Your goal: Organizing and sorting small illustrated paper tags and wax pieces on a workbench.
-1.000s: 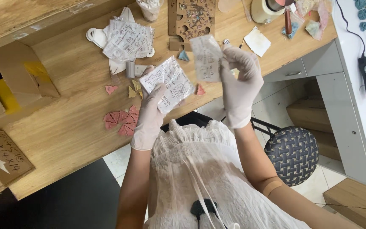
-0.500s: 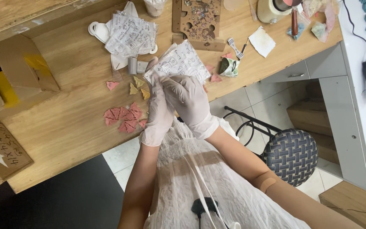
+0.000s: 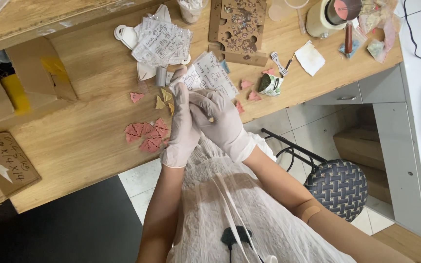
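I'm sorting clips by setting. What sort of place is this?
Probably a small craft workshop: a wooden worktable strewn with small pink triangular pieces, printed clear packets and a brown cut-out board.

Head view — steeply down, close

Clear printed bag (image 3: 209,73) being held in the gloved left hand (image 3: 181,122) and right hand (image 3: 219,119), heap of like bags (image 3: 162,43) lying behind, brown boxes (image 3: 18,83) sitting at the surface's (image 3: 88,131) left, small crumpled green-white packet (image 3: 270,84) lying right.
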